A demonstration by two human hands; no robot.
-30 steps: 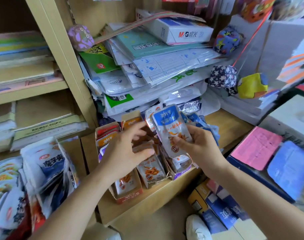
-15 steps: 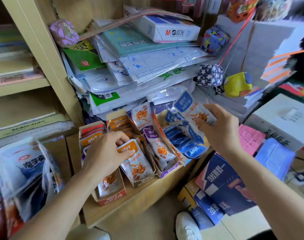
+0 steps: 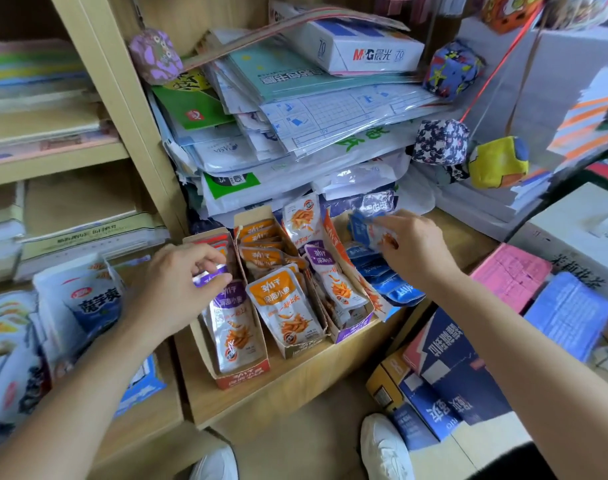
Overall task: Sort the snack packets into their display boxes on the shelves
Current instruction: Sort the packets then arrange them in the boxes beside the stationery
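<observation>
Blue packet (image 3: 367, 228) pinched above its stack (image 3: 396, 289).
The right hand (image 3: 415, 249) nips it between thumb and fingertips; the left hand (image 3: 177, 285) pinches a purple packet (image 3: 209, 277) by its top edge inside the leftmost box (image 3: 241, 374).

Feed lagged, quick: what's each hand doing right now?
Left hand: pinching a purple packet.
Right hand: holding a blue packet.
</observation>
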